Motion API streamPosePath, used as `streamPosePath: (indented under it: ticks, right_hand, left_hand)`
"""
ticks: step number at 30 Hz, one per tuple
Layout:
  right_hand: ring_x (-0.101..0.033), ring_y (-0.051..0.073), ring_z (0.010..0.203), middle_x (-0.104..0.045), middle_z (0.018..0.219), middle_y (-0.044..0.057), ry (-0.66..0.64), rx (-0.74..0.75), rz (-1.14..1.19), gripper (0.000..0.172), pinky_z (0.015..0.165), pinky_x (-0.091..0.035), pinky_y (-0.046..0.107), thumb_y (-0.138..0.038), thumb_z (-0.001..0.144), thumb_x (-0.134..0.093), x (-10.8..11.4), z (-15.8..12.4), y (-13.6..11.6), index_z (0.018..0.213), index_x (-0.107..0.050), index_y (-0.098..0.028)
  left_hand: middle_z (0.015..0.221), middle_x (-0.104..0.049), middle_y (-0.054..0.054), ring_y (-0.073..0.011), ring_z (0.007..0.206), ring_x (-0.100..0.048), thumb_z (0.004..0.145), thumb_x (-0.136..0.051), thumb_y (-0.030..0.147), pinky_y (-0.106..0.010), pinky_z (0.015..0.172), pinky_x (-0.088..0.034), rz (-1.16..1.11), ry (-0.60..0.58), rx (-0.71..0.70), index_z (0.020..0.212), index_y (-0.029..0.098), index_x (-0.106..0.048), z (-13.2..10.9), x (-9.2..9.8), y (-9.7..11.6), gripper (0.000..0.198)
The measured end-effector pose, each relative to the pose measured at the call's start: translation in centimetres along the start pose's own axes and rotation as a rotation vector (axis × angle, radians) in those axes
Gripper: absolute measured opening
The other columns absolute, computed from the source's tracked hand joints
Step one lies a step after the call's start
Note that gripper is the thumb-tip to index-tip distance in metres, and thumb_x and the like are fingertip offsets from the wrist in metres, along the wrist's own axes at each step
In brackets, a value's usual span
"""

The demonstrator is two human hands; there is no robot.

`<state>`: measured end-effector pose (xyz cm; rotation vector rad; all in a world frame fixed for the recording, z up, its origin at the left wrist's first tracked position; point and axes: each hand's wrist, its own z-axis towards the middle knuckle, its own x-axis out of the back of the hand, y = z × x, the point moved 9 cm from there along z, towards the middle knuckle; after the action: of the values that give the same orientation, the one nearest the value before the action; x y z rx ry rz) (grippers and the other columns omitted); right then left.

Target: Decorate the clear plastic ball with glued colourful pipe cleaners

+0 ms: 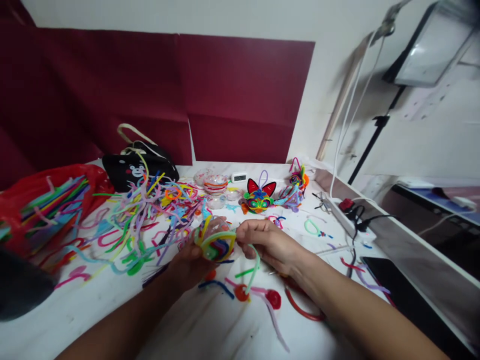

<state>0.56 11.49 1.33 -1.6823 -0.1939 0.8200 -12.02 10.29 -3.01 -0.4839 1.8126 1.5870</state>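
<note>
My left hand point(189, 262) is closed around a small round ball wrapped in coloured pipe cleaners point(217, 245), held just above the white table. My right hand point(268, 242) pinches a light green pipe cleaner point(254, 265) that runs from the ball and hangs down toward the table. Both hands meet at the middle of the view. Loose bent pipe cleaners point(240, 290) lie under and around them.
A big tangle of pipe cleaners point(146, 215) spreads at left beside a red bag of straight ones point(48, 200) and a black bag point(137, 167). Finished colourful figures point(258, 197), small clear bowls point(215, 184), a power strip point(343, 212) and a dark tablet point(397, 285) lie around.
</note>
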Motion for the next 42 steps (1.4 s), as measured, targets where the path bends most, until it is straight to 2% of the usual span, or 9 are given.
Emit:
streamPosePath:
  ticks: [3,6,11,17,23,26,33,37,42]
  right_hand:
    - [-0.042,0.005,0.044,-0.056,0.051,-0.004,0.009,-0.05,-0.109,0.026,0.047,-0.029,0.021,-0.033,0.058,-0.084,0.7,0.1,-0.2,0.066,-0.067,-0.014]
    - [-0.037,0.004,0.044,-0.053,0.05,-0.005,0.025,-0.086,-0.282,0.033,0.047,-0.024,0.021,-0.04,0.058,-0.086,1.5,0.2,-0.8,0.063,-0.066,-0.014]
    - [-0.038,0.006,0.049,-0.051,0.052,-0.006,0.032,-0.083,-0.549,0.039,0.05,-0.025,0.022,-0.046,0.058,-0.087,2.1,0.3,-2.4,0.066,-0.065,-0.014]
    - [-0.041,0.007,0.055,-0.052,0.058,-0.004,-0.002,-0.103,-0.827,0.046,0.056,-0.031,0.024,-0.053,0.059,-0.085,1.6,0.6,-3.9,0.067,-0.064,-0.013]
    - [-0.044,0.009,0.058,-0.054,0.062,-0.003,-0.098,-0.086,-1.066,0.044,0.057,-0.035,0.024,-0.053,0.066,-0.081,0.6,0.7,-4.9,0.07,-0.063,-0.013]
    - [-0.048,0.011,0.059,-0.058,0.065,0.0,-0.133,-0.061,-1.194,0.039,0.058,-0.038,0.024,-0.049,0.072,-0.077,0.4,0.7,-5.3,0.075,-0.064,-0.013]
    - [-0.058,0.013,0.061,-0.068,0.069,0.004,-0.155,0.054,-1.511,0.01,0.059,-0.042,0.024,-0.021,0.083,-0.064,-0.9,0.3,-6.2,0.077,-0.067,-0.014]
    - [-0.063,0.013,0.063,-0.07,0.07,0.003,-0.154,0.103,-1.603,0.007,0.061,-0.043,0.023,-0.011,0.08,-0.064,-1.3,0.3,-6.4,0.076,-0.068,-0.015]
    - [-0.064,0.013,0.063,-0.071,0.068,0.002,-0.161,0.099,-1.576,0.01,0.062,-0.045,0.022,-0.007,0.079,-0.064,-1.2,0.4,-6.3,0.075,-0.068,-0.015]
  left_hand:
    - [0.09,-0.072,-0.009,-0.0195,0.068,-0.065,0.049,-0.084,0.019,-0.026,0.055,-0.052,0.003,0.03,0.023,0.109,0.019,-0.071,0.1,0.7,-0.4,0.062]
    - [0.081,-0.07,-0.008,-0.0139,0.056,-0.057,0.053,-0.082,0.018,-0.02,0.044,-0.04,-0.012,0.017,0.053,0.103,0.02,-0.073,0.4,1.1,-1.1,0.05]
    - [0.078,-0.067,-0.008,-0.0093,0.051,-0.049,0.057,-0.078,0.01,-0.016,0.04,-0.028,-0.082,-0.073,0.057,0.1,0.022,-0.073,0.5,-0.1,-1.3,0.045]
    - [0.069,-0.059,-0.003,-0.0082,0.05,-0.043,0.06,-0.078,0.012,-0.016,0.041,-0.025,-0.057,-0.159,0.041,0.086,0.019,-0.068,0.4,-1.3,-0.8,0.029]
    - [0.07,-0.054,0.001,-0.0062,0.053,-0.037,0.06,-0.08,0.022,-0.014,0.042,-0.024,0.074,-0.251,0.072,0.088,0.018,-0.058,0.7,-1.6,-1.2,0.035]
    - [0.072,-0.054,0.002,-0.0059,0.054,-0.037,0.061,-0.08,0.023,-0.015,0.042,-0.023,0.105,-0.26,0.084,0.092,0.018,-0.056,0.7,-1.7,-1.3,0.04]
    - [0.076,-0.054,0.003,-0.0059,0.054,-0.038,0.059,-0.079,0.021,-0.017,0.043,-0.02,0.118,-0.21,0.114,0.104,0.02,-0.056,0.8,-1.0,-2.1,0.051]
    - [0.075,-0.051,0.003,-0.0053,0.053,-0.035,0.06,-0.079,0.02,-0.018,0.043,-0.018,0.122,-0.219,0.123,0.102,0.02,-0.057,0.9,-0.9,-2.3,0.046]
    - [0.075,-0.049,0.003,-0.006,0.054,-0.036,0.061,-0.078,0.02,-0.018,0.043,-0.018,0.116,-0.205,0.112,0.1,0.021,-0.057,1.0,-0.7,-2.4,0.045]
